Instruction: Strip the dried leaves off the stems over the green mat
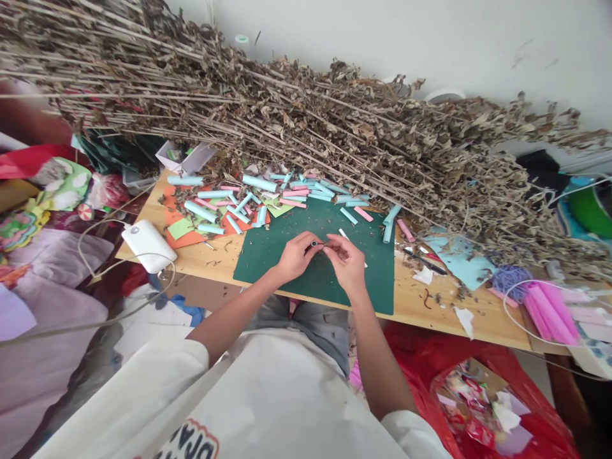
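Over the green cutting mat (268, 255), my two hands meet with their fingertips close together. My left hand (297, 256) is closed around a small rolled tube (314, 243), its round, dark end facing me. The fingers of my right hand (347, 258) pinch at something small and dark beside that tube, too small to name. Light blue paper tubes (259, 183) and pink paper tubes (363, 214) lie scattered along the mat's far edge. A thin white strip (343, 234) rests on the mat just beyond my right hand.
Dried leafy stalks (296, 121) heap across the table's back. Left on the wooden table (220, 258) are orange paper (184, 239) and a white power bank (149, 245) with a cable. At right lie a black pen (425, 260), blue paper (461, 258) and purple string (511, 282). Below hangs a red bag (415, 363).
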